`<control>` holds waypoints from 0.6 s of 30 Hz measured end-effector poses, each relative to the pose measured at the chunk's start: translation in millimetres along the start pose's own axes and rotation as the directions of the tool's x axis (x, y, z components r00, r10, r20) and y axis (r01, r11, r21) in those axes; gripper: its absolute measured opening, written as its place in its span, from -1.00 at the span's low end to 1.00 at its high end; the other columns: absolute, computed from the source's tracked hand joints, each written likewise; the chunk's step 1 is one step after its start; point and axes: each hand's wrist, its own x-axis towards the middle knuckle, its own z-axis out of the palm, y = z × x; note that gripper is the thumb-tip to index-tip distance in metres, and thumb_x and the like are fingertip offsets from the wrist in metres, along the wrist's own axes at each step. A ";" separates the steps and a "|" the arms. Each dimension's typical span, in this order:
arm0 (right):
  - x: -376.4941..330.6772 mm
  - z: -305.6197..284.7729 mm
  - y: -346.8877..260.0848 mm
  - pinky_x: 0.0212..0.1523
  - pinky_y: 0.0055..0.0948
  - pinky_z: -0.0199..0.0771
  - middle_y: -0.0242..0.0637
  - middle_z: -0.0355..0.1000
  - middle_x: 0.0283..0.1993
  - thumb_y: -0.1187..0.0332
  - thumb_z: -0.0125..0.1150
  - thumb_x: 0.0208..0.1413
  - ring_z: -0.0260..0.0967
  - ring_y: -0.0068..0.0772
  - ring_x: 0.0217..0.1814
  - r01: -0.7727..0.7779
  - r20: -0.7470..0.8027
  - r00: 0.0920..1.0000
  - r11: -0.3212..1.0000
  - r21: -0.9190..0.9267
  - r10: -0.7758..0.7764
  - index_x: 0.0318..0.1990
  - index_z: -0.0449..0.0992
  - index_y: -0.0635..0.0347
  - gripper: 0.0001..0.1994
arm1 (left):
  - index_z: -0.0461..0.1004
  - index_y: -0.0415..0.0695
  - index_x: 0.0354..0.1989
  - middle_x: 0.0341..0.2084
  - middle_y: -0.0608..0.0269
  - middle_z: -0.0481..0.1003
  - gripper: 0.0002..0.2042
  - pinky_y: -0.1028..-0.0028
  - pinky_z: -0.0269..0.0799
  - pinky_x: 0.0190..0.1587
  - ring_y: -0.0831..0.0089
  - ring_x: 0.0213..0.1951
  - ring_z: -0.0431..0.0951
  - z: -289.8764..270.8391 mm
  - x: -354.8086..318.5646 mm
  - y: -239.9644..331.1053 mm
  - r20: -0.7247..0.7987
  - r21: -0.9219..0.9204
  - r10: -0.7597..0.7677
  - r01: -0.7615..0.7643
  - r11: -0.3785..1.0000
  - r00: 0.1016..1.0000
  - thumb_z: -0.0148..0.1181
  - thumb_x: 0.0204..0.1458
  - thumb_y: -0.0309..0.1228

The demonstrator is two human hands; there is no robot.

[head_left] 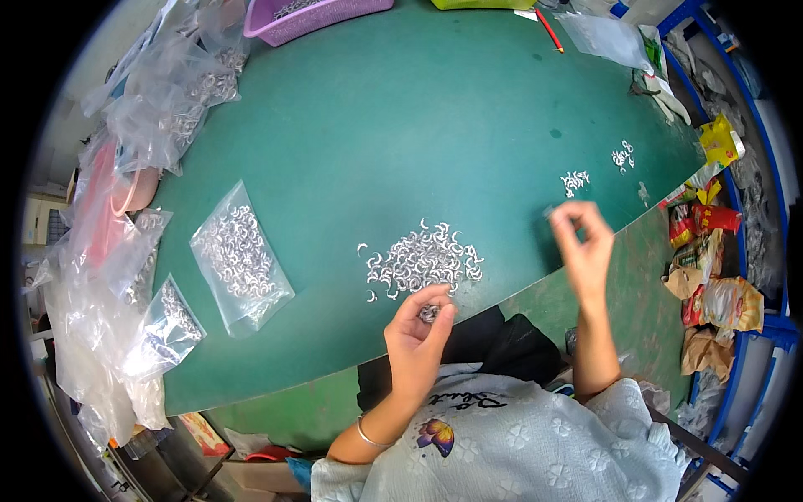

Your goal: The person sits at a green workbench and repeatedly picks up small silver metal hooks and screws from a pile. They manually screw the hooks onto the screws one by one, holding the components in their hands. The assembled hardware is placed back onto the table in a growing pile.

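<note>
L hand & R hand nr tbl edge, room past metal pcs.

Blur obscures the small piece in the right hand.

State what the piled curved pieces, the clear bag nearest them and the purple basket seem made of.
Curved pieces: probably metal, silvery, with bright glints. Clear bag: likely thin plastic film, glossy, its contents showing through. Purple basket: apparently plastic, satiny and evenly coloured.
</note>
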 end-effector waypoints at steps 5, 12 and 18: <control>48.5 -55.7 69.6 -0.40 -0.52 0.29 -0.28 0.39 -0.51 0.41 0.22 -0.07 0.30 -0.46 -0.45 -0.055 -0.365 0.922 0.892 -0.449 -0.127 -0.43 0.49 0.27 -0.89 | 0.40 -0.31 -0.22 -0.50 0.32 0.37 -0.84 0.70 0.13 -0.54 0.72 -0.57 0.22 3.2 -2.9 1.6 0.016 0.003 -0.023 0.023 1.000 1.000 0.06 0.00 -0.59; 68.0 -63.3 104.7 -0.40 -0.64 0.26 -0.38 0.44 -0.43 0.42 0.11 0.03 0.29 -0.67 -0.42 -0.084 -0.416 0.909 0.993 -0.081 0.043 -0.23 0.50 0.25 -0.84 | 0.40 -0.32 -0.22 -0.52 0.30 0.38 -0.84 0.70 0.09 -0.55 0.72 -0.58 0.20 7.7 -4.2 1.4 0.044 0.005 -0.028 0.028 1.000 0.999 0.05 0.01 -0.57; 14.3 -4.7 -5.7 -0.30 -0.56 0.30 -0.31 0.42 -0.42 0.54 0.21 -0.14 0.32 -0.48 -0.38 0.153 0.193 0.968 0.988 0.037 -0.157 -0.34 0.50 0.28 -0.85 | 0.38 -0.30 -0.16 -0.56 0.35 0.36 -0.81 0.73 0.05 -0.57 0.74 -0.60 0.18 1.2 -3.0 -4.7 0.105 -0.002 -0.082 0.083 0.997 0.991 0.01 0.05 -0.54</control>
